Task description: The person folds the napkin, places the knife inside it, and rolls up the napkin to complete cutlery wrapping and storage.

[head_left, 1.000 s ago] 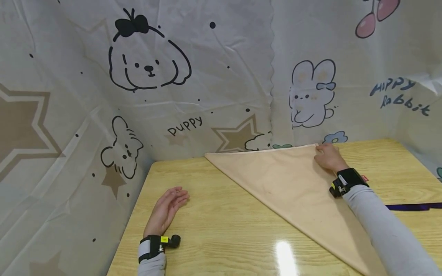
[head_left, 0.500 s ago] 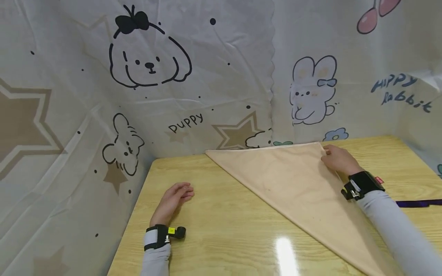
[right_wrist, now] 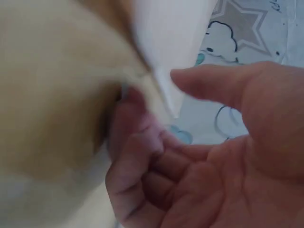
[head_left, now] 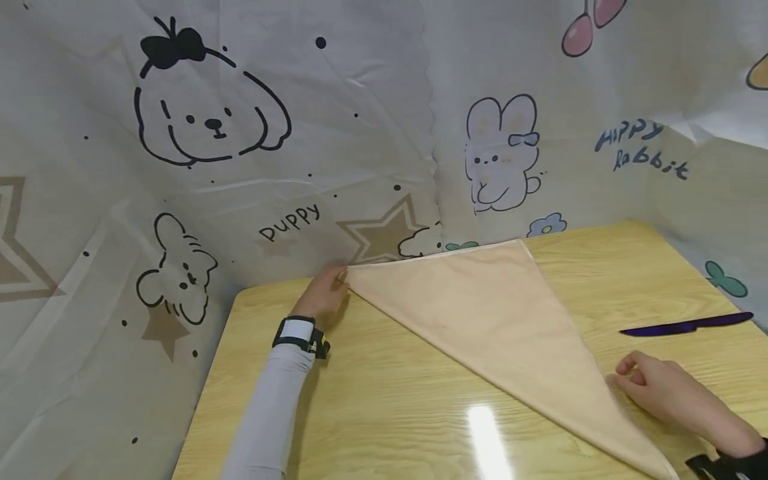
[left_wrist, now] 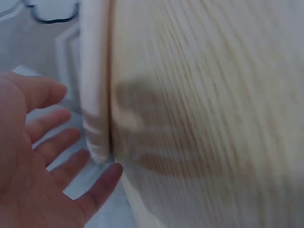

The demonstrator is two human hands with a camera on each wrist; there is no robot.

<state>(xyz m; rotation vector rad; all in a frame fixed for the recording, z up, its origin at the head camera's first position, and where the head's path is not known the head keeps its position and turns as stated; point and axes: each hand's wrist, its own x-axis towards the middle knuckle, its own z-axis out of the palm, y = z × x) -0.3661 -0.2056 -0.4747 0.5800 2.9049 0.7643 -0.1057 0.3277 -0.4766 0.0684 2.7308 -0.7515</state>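
Observation:
A beige cloth (head_left: 474, 320), folded into a triangle with a pale hem, lies flat on the wooden table. At its far left corner is my left hand (head_left: 326, 293). In the left wrist view, the fingers of that left hand (left_wrist: 42, 156) are spread and loosely bent beside the folded cloth end (left_wrist: 95, 71), not gripping it. My right hand (head_left: 675, 393) hovers by the cloth's right edge, fingers loosely curled. The blurred right wrist view has the thumb of the right hand (right_wrist: 204, 166) apart from the fingers, near a cloth corner (right_wrist: 164, 90).
A dark purple knife (head_left: 684, 327) lies on the right part of the table (head_left: 384, 407), beyond my right hand. A white printed curtain (head_left: 372, 80) with cartoon animals and stars hangs along the table's back and sides.
My left hand has gone forward to the cloth's far left corner. The right hand has left the far right corner and come back towards me. The head view has turned slightly right.

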